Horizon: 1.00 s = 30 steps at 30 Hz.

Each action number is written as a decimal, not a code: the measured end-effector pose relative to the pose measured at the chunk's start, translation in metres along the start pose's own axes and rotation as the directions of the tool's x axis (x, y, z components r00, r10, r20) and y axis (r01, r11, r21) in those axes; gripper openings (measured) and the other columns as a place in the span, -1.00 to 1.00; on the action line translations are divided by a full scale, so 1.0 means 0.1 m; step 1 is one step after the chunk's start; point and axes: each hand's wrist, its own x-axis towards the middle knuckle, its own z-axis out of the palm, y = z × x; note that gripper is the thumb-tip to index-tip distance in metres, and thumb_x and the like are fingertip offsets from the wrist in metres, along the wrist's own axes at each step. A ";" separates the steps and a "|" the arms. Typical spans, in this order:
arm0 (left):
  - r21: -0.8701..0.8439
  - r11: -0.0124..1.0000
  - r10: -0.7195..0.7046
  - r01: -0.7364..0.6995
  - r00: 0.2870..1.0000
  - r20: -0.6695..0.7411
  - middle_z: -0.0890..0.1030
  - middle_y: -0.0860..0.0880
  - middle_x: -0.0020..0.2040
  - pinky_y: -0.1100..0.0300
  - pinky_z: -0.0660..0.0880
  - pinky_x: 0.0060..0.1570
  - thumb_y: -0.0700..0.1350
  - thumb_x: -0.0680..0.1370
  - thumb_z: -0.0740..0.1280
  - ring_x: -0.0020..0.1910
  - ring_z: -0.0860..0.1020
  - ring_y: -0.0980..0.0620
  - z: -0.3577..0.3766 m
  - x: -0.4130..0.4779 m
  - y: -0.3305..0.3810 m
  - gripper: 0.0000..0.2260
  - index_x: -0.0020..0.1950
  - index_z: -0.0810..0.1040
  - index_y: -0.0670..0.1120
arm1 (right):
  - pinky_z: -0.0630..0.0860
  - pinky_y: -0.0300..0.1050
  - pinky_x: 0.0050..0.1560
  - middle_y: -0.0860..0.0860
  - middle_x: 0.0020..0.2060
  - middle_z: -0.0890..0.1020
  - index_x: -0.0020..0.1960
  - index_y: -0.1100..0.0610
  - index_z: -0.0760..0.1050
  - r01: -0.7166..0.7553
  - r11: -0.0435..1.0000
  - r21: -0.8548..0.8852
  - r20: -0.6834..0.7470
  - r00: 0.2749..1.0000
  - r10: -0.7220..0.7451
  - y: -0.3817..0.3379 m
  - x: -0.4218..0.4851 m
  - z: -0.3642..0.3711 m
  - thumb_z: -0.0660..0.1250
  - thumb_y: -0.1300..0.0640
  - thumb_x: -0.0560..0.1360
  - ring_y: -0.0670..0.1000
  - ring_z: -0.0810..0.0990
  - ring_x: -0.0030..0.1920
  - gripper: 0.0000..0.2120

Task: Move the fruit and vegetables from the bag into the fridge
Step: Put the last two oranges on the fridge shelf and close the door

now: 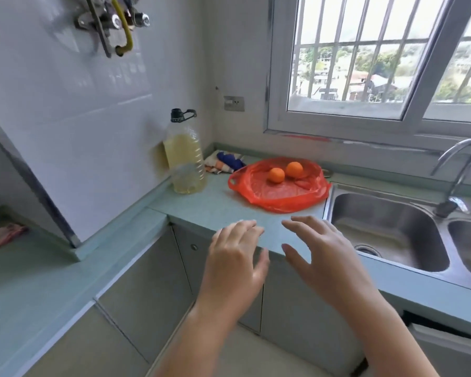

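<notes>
Left hand [235, 257] and right hand [321, 254] hover spread and empty above the desk [215, 205] edge. Two oranges [276, 175] remain on the flattened red bag [278, 194], beside the sink [386, 227]. Fridge not visible; transfer judged nearly complete.

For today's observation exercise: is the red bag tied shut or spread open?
Spread open. The bag lies flattened on the counter, and two oranges sit uncovered on it.
</notes>
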 end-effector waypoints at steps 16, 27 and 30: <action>-0.171 0.985 0.032 -0.008 0.990 0.141 0.59 -0.07 0.12 0.11 0.35 0.14 0.00 0.45 0.14 0.14 0.52 -0.07 1.55 1.87 -1.30 -0.63 0.13 0.55 -0.13 | 0.52 -0.01 -0.06 0.07 -0.03 0.64 0.11 0.15 0.57 -0.157 0.977 -0.143 0.024 0.986 0.162 1.23 1.66 1.20 0.48 0.17 0.34 0.16 0.61 -0.05 -0.65; -0.268 0.963 0.113 -0.037 0.956 0.272 0.59 -0.10 0.12 -0.05 0.47 0.13 -0.03 0.44 0.16 0.13 0.52 -0.09 2.56 2.86 -2.10 -0.65 0.12 0.55 -0.15 | 0.53 0.01 -0.08 0.08 -0.03 0.63 0.10 0.18 0.56 -0.309 0.937 -0.163 0.034 0.947 0.318 1.93 2.63 2.05 0.45 0.17 0.34 0.17 0.60 -0.04 -0.66; -0.248 0.968 0.120 -0.045 0.948 0.296 0.58 -0.13 0.14 -0.05 0.42 0.16 -0.03 0.44 0.16 0.16 0.52 -0.14 2.87 3.05 -2.22 -0.65 0.11 0.55 -0.16 | 0.54 0.02 -0.11 0.08 -0.04 0.63 0.10 0.19 0.56 -0.341 0.922 -0.185 0.046 0.934 0.355 2.23 2.81 2.20 0.47 0.19 0.33 0.17 0.60 -0.04 -0.65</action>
